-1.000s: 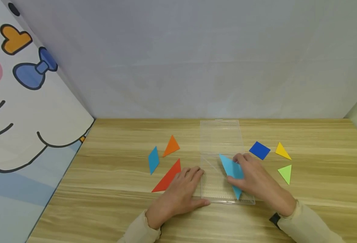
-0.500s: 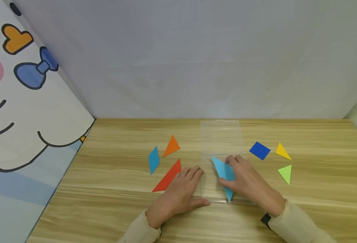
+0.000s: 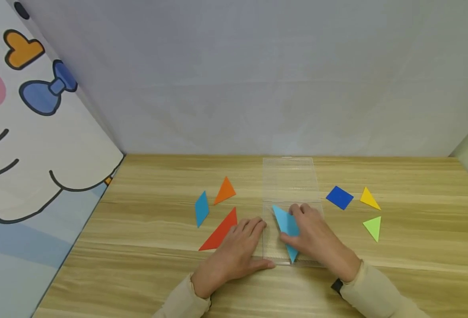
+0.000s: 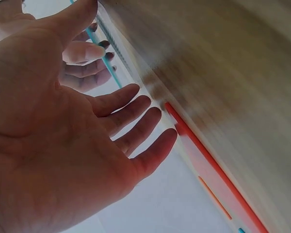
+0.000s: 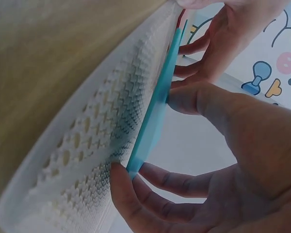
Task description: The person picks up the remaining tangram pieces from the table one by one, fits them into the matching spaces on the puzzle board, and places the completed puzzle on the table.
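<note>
In the head view, my right hand (image 3: pixel 321 238) pinches a light blue triangle tile (image 3: pixel 286 224) between thumb and fingers. The tile is over the near half of a clear plastic case (image 3: pixel 291 179), which lies opened flat. The right wrist view has the tile (image 5: pixel 154 119) slightly tilted, close above the case's bumpy surface (image 5: pixel 94 131). My left hand (image 3: pixel 235 254) rests at the case's left edge, thumb at its near-left corner, fingers relaxed. The left hand partly covers a red triangle tile (image 3: pixel 219 232).
Left of the case lie an orange triangle (image 3: pixel 225 191) and a blue parallelogram (image 3: pixel 202 210). To its right are a dark blue square (image 3: pixel 339 197), a yellow triangle (image 3: pixel 370 198) and a light green triangle (image 3: pixel 373 229). A pale curtain (image 3: pixel 257 79) hangs behind the table.
My right hand has moved left with the light blue triangle tile, bringing it toward the case's left side. My left hand has stayed in place.
</note>
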`<control>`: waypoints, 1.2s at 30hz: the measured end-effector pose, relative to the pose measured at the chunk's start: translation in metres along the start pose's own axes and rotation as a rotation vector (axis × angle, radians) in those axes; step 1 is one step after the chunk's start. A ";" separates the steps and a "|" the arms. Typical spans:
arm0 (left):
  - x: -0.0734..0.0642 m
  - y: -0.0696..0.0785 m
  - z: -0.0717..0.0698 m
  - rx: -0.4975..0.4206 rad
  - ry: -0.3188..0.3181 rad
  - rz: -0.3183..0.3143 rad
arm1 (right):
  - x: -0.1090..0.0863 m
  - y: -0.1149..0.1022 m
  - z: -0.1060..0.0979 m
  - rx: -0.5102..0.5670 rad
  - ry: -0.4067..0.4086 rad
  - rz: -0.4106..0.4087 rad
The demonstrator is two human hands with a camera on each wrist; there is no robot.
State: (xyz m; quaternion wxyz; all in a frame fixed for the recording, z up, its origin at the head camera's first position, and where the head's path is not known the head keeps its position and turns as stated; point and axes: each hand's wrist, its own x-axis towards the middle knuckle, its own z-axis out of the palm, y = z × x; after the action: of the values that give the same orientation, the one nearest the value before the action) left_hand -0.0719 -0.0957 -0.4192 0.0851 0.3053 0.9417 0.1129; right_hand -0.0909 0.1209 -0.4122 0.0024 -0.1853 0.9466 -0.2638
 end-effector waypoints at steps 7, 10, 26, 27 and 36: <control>0.000 0.000 -0.001 0.000 -0.006 -0.003 | 0.001 -0.004 0.004 -0.078 0.015 -0.007; -0.001 0.000 -0.001 -0.003 -0.009 -0.003 | 0.001 -0.006 0.005 -0.099 0.020 -0.003; -0.001 0.000 0.000 -0.006 -0.016 -0.006 | -0.001 -0.007 0.012 -0.130 0.111 -0.069; -0.001 0.000 0.000 -0.005 -0.015 -0.006 | -0.001 -0.006 0.012 -0.126 0.114 -0.073; 0.000 0.000 0.000 0.010 -0.025 -0.010 | 0.002 -0.006 0.012 -0.064 0.109 -0.080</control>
State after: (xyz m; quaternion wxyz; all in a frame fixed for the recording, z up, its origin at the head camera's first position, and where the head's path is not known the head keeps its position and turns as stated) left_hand -0.0715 -0.0959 -0.4192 0.0958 0.3024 0.9427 0.1037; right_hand -0.0896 0.1091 -0.4190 -0.0655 -0.2086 0.9451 -0.2428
